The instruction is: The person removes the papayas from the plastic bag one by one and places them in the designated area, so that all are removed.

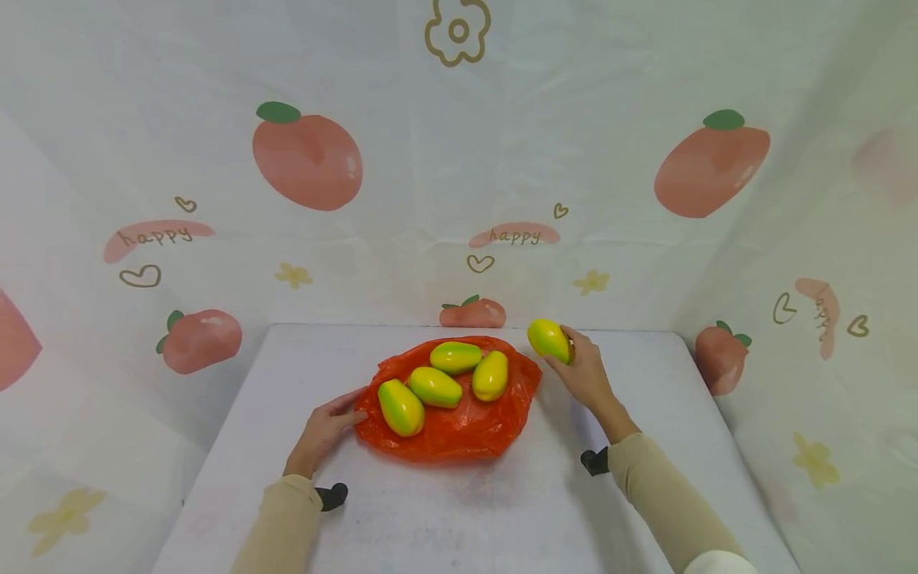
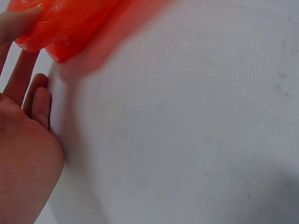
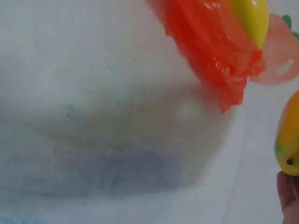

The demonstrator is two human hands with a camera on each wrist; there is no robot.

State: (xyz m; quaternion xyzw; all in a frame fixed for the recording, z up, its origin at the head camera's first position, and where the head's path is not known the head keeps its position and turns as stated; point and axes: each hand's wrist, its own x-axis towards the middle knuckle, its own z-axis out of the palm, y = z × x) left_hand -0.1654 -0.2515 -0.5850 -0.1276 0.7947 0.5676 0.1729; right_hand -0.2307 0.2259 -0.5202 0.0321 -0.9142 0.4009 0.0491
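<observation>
On the bench (image 1: pixel 402 526), toward 12 o'clock: red plastic bag (image 1: pixel 473 426), crumpled and spread out.
Fruits (image 1: pixel 402 408) on the bag: 4, yellow-green; 1 at 9 o'clock, 1 nearer the centre toward 10 o'clock, 1 at 12 o'clock, 1 at 2 o'clock.
Left grip (image 1: pixel 323 434): at the bag's 9 o'clock edge, pinching the film, thumb on top, fingers below.
Held fruit (image 1: pixel 550 341): yellow with green, beyond the bag's 2 o'clock edge, apart from it, raised above the bench.
Right grip (image 1: pixel 586 375): at the held fruit's 4 o'clock, clamped on it between thumb and fingers.
Sleeves (image 1: pixel 663 498): beige, entering from 5 and 7 o'clock.
Backdrop cloth (image 1: pixel 402 159): white, fruit-printed, past the bench's 12 o'clock edge.
</observation>
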